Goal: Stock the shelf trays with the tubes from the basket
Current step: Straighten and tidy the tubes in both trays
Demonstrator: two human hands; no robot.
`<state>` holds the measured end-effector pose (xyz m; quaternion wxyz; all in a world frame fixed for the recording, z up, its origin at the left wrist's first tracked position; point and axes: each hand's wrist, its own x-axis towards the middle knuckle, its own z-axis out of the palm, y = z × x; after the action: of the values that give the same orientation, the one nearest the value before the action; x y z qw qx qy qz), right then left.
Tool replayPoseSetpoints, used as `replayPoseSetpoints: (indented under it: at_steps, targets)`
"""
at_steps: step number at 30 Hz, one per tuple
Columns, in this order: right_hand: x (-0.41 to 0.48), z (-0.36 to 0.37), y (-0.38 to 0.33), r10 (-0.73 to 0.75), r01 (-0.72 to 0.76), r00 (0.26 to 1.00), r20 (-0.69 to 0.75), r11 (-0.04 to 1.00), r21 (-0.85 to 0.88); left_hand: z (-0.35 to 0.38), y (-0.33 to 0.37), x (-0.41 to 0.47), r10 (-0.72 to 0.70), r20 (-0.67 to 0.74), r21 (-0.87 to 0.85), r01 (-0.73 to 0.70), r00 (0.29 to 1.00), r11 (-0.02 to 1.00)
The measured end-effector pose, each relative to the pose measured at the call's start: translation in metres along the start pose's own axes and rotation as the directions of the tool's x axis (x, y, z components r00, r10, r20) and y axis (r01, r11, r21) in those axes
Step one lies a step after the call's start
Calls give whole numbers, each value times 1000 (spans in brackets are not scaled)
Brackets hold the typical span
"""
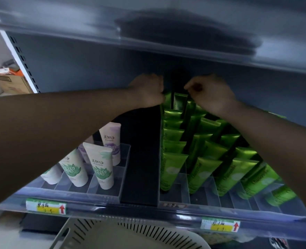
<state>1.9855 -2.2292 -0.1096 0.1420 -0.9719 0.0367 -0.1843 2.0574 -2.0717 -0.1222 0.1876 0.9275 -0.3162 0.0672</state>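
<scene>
Green tubes (173, 166) fill the right tray (177, 194) in leaning rows, front to back. Both our hands are at the far end of them, deep under the upper shelf (166, 24). Our left hand (146, 90) is curled with its knuckles against the top of the rearmost tube in the first row. Our right hand (209, 94) is curled just above the rear tube of the next row. The fingers sit in shadow, so we cannot tell whether either hand grips a tube or only nudges one. The basket (148, 229) sits below the shelf edge, and no tubes show in the part we see.

The rows lean on one another, so we judge that a hard push at the back could topple a row forward over the low clear front wall. Our right forearm lies close over the outer rows and could drag them askew on the way out. Our left forearm crosses above the white tubes (101, 169), which stand looser and could tip. Working half blind, we might also seat a tube astride a lane wall.
</scene>
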Motion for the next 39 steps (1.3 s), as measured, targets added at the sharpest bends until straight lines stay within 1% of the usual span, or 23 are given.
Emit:
replayPoseSetpoints:
  at_steps: [3,7,9,14,17,21,25,27,32,35,39]
  targets:
    - [22,11,6,40,-37,996,80,998,-42,7,-1,7,-44,1,-4,44,999,999]
    - [41,30,8,28,-2,973,230,994,-112,17,-8,15,-58,78,-24,60,995,998]
    - [46,37,8,48,0,954,296,987,-162,19,-10,18,-63,78,-31,66,995,997]
    - [50,45,2,128,-27,912,390,967,-254,23,-15,21,-109,70,-89,115,992,989]
    - [49,48,4,134,-38,921,365,965,-260,25,-16,23,-129,75,-106,136,989,985]
    - [46,46,8,97,-41,961,260,976,-215,27,-17,23,-142,91,-125,153,986,980]
    - [36,36,5,49,-15,979,199,985,-171,27,-17,24,-162,57,-140,169,985,976]
    - [30,32,1,7,22,981,196,989,-145,27,-16,25,-163,47,-130,168,986,977]
    - [24,27,-7,-64,82,977,201,993,-86,28,-10,29,-115,40,-90,118,993,989]
    - [22,27,-12,-74,87,977,199,994,-59,30,-5,30,-68,4,-58,68,998,996]
    - [20,29,-16,-81,92,976,204,994,-49,28,-3,29,-23,-11,-11,23,1000,1000]
